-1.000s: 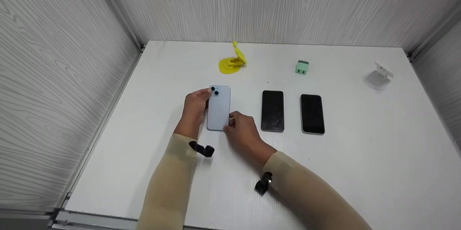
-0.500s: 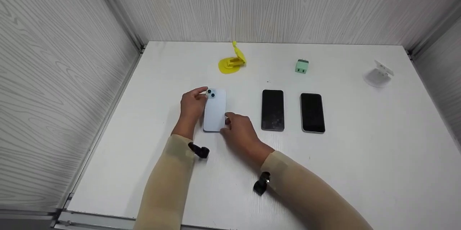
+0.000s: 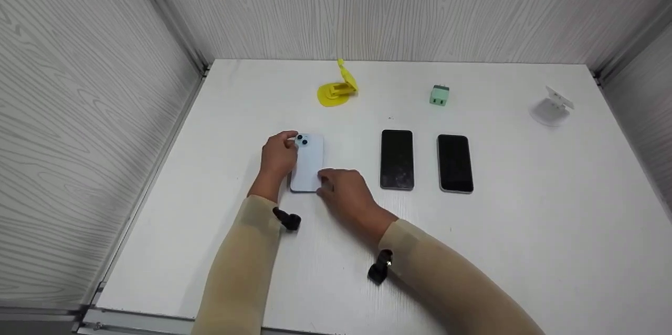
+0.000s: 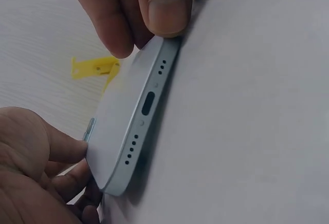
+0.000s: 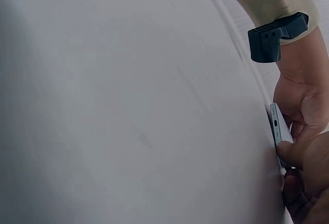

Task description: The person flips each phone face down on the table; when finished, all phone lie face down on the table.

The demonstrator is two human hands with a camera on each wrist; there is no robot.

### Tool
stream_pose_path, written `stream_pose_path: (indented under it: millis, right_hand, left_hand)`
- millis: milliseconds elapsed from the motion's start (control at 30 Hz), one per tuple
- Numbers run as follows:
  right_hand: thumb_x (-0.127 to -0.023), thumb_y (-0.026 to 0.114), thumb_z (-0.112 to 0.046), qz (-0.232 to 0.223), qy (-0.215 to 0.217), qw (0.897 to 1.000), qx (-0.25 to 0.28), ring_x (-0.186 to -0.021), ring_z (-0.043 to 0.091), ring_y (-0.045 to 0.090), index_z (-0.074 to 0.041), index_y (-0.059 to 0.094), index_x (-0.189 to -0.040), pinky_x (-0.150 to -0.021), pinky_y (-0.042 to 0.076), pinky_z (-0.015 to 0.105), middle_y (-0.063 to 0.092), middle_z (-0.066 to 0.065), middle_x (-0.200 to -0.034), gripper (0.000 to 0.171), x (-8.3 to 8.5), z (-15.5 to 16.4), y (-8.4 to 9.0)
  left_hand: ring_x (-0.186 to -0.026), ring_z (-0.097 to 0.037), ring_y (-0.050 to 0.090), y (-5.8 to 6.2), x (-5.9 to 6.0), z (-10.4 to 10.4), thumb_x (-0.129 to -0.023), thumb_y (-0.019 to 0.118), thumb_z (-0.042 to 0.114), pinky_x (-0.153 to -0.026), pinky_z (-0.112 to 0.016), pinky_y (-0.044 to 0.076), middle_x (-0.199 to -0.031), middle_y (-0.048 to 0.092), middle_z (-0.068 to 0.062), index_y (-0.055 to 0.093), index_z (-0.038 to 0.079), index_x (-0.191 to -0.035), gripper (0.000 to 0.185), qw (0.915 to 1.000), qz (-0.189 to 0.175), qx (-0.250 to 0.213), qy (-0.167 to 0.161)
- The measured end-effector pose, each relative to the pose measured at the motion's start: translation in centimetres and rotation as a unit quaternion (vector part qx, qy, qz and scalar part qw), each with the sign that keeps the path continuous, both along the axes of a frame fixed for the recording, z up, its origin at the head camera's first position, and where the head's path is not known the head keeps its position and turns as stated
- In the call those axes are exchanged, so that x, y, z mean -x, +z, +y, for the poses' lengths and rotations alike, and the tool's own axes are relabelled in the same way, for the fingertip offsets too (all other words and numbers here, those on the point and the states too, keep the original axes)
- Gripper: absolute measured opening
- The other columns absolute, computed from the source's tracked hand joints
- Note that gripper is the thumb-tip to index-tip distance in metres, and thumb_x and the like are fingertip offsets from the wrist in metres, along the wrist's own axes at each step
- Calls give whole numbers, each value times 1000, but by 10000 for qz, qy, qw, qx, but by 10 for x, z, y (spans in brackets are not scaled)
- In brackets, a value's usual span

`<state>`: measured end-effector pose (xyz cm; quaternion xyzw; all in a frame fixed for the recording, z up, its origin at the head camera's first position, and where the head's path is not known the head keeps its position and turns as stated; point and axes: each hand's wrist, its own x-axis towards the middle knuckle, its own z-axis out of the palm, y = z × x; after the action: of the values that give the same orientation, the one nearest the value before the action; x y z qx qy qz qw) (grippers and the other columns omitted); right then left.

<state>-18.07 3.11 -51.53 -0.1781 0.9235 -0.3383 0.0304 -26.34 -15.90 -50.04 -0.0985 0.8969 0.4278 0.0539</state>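
Examiner: Where is the item, and how is it aligned?

Inspector: The pale blue phone [image 3: 308, 167] is between the left hand [image 3: 278, 156] and the right hand [image 3: 349, 193], back upward, at the white table [image 3: 546, 230]. Its long axis runs away from the person, leaning slightly right at the far end. The camera lenses [image 3: 302, 140] are at that end, the charging port [image 4: 148, 104] at the near one.

Examiner: Which hand is nearer?

Inspector: Neither; both make contact. The left is at the far left corner, beside the lenses; the right is at the near right corner. In the inspector's judgement, any shift or turn depends on that diagonal.

Examiner: Condition of the fingers?

Inspector: The right thumb [image 4: 168, 13] and a finger pinch the near corner. The left fingers curl about the left long edge, partly hidden. Whether the underside fully meets the table cannot be told.

Examiner: Adjacent objects?

Inspector: A black phone [image 3: 397, 159] lies to the right, well apart; a yellow stand [image 3: 334, 92] is beyond the far end.
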Motion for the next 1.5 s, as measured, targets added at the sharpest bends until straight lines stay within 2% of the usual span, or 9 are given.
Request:
stream_pose_path:
  millis: [233,567,633,700,800,867,1067,1367,1500]
  right_hand:
    - [-104,75,-20,-44,-39,10000,10,-133,21,70,-10,76,-137,-113,55,39,79,4,-134,34,1,-2,0]
    - [-103,76,-21,-84,-95,9996,238,-133,20,70,-13,75,-141,-114,55,41,77,4,-137,38,2,1,-6]
    - [-102,77,-21,-199,-160,9991,343,-123,18,72,-14,75,-141,-111,56,40,78,4,-135,39,2,1,-7]
    - [-101,79,-22,-332,-216,9984,407,-104,17,72,-16,74,-142,-101,58,39,82,6,-120,41,2,1,-7]
    - [-100,81,-24,-472,-285,9976,425,-78,13,60,-19,74,-143,-85,56,35,80,5,-93,43,3,1,-7]
    - [-100,82,-25,-526,-312,9973,404,-70,11,54,-20,74,-143,-78,52,33,73,2,-79,45,3,0,-8]
    - [-99,82,-27,-536,-350,9975,315,-70,10,52,-22,74,-143,-78,50,32,72,-1,-80,44,4,0,-8]
    - [-100,82,-27,-460,-332,9981,233,-75,13,53,-21,74,-143,-90,55,37,74,2,-86,44,5,0,-9]
    - [-98,84,-28,-514,-233,9978,357,-76,13,54,-19,72,-145,-90,55,36,72,0,-82,49,6,3,-9]
  left_hand:
    - [-142,-34,59,0,2,-3,-110,61,19,-122,-51,45,-149,67,-16,58,11,-156,47,9988,-10,387,-285]
    - [-146,-34,52,-2,0,-8,-109,65,21,-126,-50,38,-150,64,-15,57,8,-155,49,9982,-17,409,-437]
    - [-147,-34,50,-3,0,-9,-109,65,21,-127,-50,38,-151,63,-15,57,8,-155,49,9979,5,436,-473]
    - [-148,-34,49,-5,0,-11,-109,65,21,-128,-49,37,-151,62,-15,57,7,-154,48,9978,28,429,-496]
    - [-149,-35,49,-7,1,-13,-109,66,21,-129,-49,35,-151,63,-15,57,6,-154,48,9976,79,439,-522]
    - [-148,-35,50,-9,1,-14,-109,66,21,-128,-48,36,-150,63,-15,59,6,-153,47,9974,119,484,-522]
    - [-141,-34,53,-15,1,-13,-108,68,22,-123,-49,41,-145,66,-12,63,8,-149,43,9959,220,784,-405]
    - [-138,-33,55,-14,1,-8,-106,70,23,-121,-48,43,-144,67,-12,64,8,-147,44,9958,218,846,-283]
    - [-138,-33,55,-13,2,-8,-106,70,24,-121,-48,43,-144,68,-12,64,8,-148,45,9960,185,835,-276]
